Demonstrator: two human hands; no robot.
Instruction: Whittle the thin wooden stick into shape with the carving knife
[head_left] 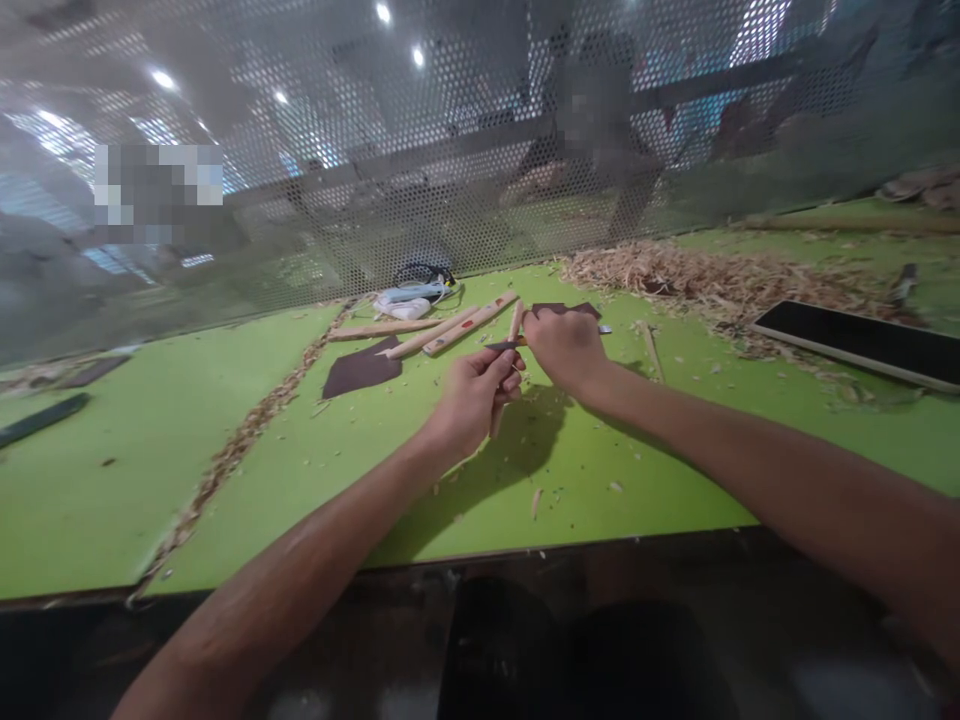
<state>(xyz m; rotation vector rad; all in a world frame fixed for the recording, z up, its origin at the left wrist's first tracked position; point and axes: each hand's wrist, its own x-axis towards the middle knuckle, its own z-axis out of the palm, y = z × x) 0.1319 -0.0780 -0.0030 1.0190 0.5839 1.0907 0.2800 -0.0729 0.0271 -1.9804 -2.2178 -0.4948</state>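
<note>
My left hand (474,393) is closed around a thin wooden stick (514,325) that points up and away over the green table (225,470). My right hand (564,345) is closed on a small knife (504,346), whose dark blade lies across the stick beside my left thumb. Both hands meet above the middle of the table, over a scatter of fine shavings.
Three more wooden sticks (450,330) and a dark brown sheet (361,369) lie just behind my hands. A heap of wood shavings (675,272) sits at the back right, a black flat slab (862,340) to the right, and perforated metal mesh (375,150) walls the far edge.
</note>
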